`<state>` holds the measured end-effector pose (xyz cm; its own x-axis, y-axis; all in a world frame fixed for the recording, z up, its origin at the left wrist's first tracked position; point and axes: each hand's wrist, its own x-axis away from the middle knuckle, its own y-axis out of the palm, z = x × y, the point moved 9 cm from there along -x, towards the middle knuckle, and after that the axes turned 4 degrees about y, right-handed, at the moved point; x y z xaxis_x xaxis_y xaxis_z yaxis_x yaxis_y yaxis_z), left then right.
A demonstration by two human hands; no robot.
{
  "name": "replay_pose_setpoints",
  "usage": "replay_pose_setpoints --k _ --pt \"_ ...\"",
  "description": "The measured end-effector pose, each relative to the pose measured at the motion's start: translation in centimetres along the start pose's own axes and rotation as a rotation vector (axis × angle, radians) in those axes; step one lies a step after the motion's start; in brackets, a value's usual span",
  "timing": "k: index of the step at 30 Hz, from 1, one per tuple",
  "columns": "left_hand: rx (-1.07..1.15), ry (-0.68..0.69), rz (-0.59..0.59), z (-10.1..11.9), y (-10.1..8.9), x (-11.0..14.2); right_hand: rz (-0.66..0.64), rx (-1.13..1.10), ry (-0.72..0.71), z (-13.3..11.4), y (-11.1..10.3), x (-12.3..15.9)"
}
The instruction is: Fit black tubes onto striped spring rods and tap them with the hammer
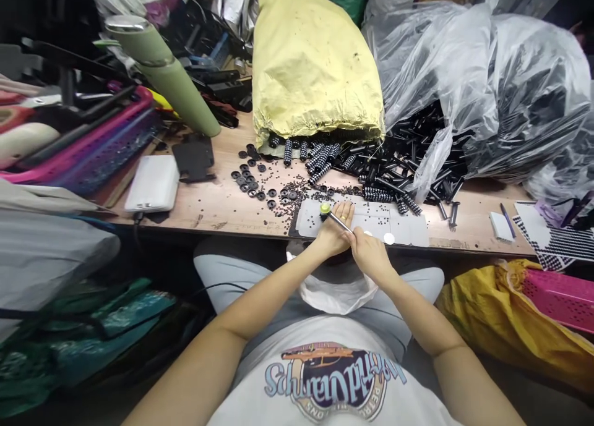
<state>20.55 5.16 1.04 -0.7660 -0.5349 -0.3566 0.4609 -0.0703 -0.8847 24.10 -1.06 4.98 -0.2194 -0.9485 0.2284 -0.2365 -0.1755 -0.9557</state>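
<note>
From where I stand, the work surface is a wood-toned bench (477, 237), backed by a yellow sack (315, 61) at the centre and a clear plastic bag (464, 61) to its right. Black ridged cylinders (320, 157) with pale dots lie at the mouth of the sack, and a heap of dark rod-like parts (420, 157) spreads from beneath the clear bag. Black discs (245, 178) are scattered to the left of the cylinders, with many small dark bits (278, 213) around them. At the front edge lies a flat grey tray (417, 231), bearing more of the bits and a white disc (388, 238). The seated person has both hands together over this tray. The right hand (369, 253) is closed on the near end of a slender metallic rod (340, 221), which slants up and to the left across the left hand (335, 231). A yellow-green piece (325, 209) sits at the rod's far end, directly above a small black part (324, 217). The left hand, with a ring on one finger, rests at the tray with its fingers pointing away from the body; at this angle I cannot tell whether it grips the black part or merely lies beside it
</note>
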Motion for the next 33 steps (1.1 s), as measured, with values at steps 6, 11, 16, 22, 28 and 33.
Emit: replay_pose_setpoints --k 6,11,16,22,28,33 --pt "0.029 -0.194 -0.071 -0.6 -1.3 -0.3 0.201 -0.031 0.097 3.6 -3.4 -0.5" --pt "0.051 -0.345 0.050 -5.0 -4.8 -1.7 0.185 0.080 0.163 8.2 -2.2 -2.5" --pt "-0.094 -0.505 0.061 -12.6 -5.7 -7.4 0.316 0.063 -0.038 6.1 -3.0 -6.4" --pt "-0.038 -0.598 -0.038 -13.7 -4.2 -7.8 0.326 0.137 -0.180 -0.5 -4.4 -15.7" --pt "0.664 -0.859 0.280 -15.6 -6.2 -2.2 0.250 -0.027 -0.122 -1.8 -4.9 -20.7" --pt "1.158 -0.833 0.521 -13.4 -7.3 0.0 0.086 -0.280 -0.227 -2.3 -4.1 -17.8"
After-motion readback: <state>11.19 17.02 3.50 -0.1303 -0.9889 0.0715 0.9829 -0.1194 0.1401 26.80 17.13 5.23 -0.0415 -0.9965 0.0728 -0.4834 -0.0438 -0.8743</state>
